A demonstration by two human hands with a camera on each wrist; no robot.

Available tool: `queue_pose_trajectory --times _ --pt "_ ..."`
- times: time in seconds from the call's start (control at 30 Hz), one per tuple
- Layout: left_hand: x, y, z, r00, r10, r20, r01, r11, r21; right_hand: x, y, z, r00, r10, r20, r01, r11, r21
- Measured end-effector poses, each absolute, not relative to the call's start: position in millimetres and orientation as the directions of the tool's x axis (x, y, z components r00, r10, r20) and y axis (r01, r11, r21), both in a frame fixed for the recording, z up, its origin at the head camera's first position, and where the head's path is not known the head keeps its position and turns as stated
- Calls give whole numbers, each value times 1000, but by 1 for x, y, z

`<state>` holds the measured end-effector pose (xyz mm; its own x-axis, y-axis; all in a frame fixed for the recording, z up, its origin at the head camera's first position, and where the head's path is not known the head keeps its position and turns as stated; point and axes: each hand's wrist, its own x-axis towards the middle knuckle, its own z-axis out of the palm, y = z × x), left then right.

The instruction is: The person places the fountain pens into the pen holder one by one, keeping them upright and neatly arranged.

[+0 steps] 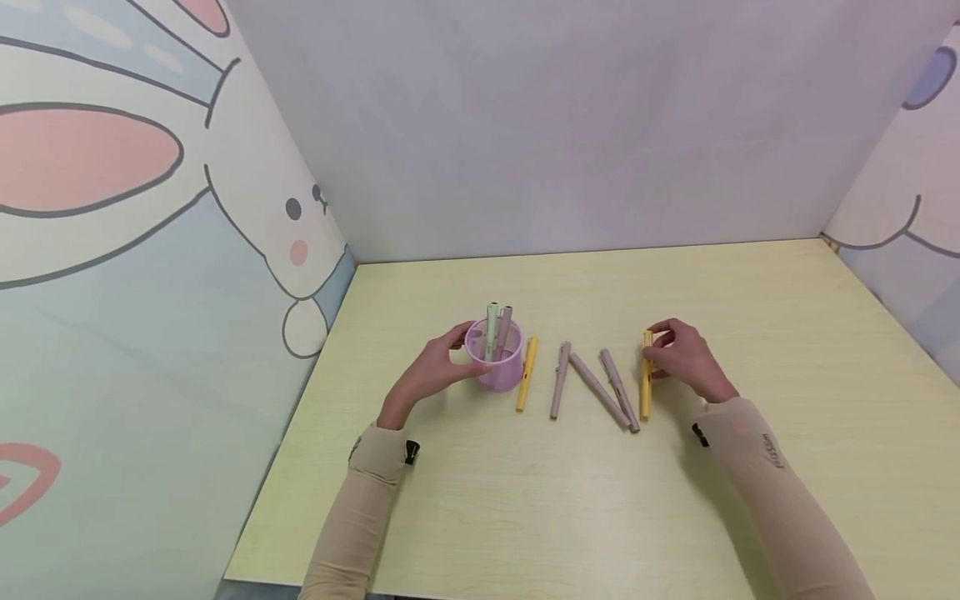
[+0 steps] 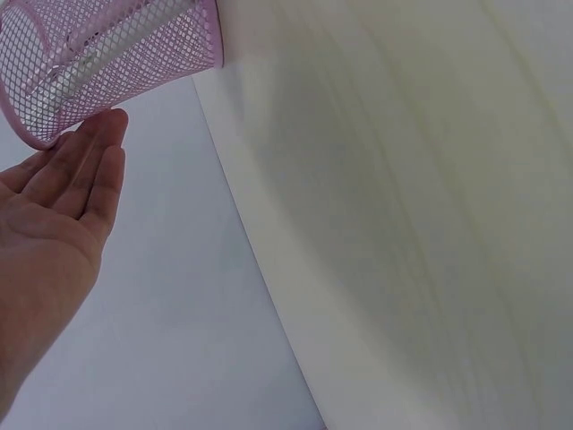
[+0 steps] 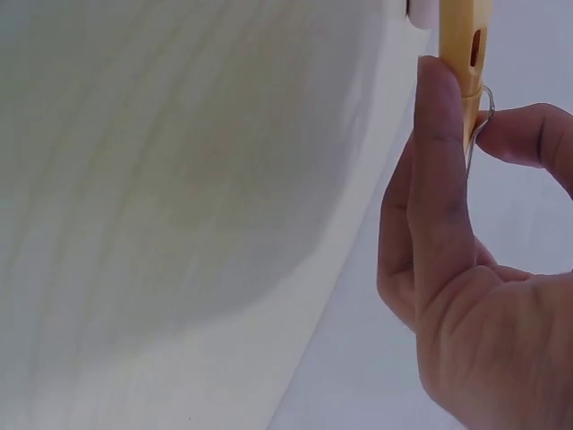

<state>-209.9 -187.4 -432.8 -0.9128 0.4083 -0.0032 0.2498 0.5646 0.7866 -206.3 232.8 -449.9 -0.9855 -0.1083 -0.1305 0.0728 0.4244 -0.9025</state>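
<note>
A pink mesh pen cup [image 1: 504,377] stands on the table at centre-left, with a pale green pen [image 1: 491,329] and a mauve pen [image 1: 505,327] leaning inside. My left hand [image 1: 437,367] holds the cup by its rim, thumb on the near side and fingers on the far side. In the left wrist view the fingers [image 2: 94,166] touch the mesh. To the right, my right hand [image 1: 688,360] pinches a yellow pen [image 1: 647,392] between thumb and fingers. The right wrist view shows this pen's metal clip [image 3: 479,134] near the thumb.
Another yellow pen [image 1: 527,375] lies just right of the cup. Between the hands are three mauve pens, one [image 1: 560,381] apart and two [image 1: 597,390] [image 1: 619,389] whose lower ends meet. Walls close in the pale wooden table [image 1: 510,500] at the back and sides.
</note>
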Motion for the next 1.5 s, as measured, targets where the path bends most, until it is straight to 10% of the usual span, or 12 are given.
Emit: queue_pose_trajectory --times 1.5 --pt "-212 -188 -433 -908 418 -3 255 559 789 -212 192 -428 -956 -11 292 -289 181 -940"
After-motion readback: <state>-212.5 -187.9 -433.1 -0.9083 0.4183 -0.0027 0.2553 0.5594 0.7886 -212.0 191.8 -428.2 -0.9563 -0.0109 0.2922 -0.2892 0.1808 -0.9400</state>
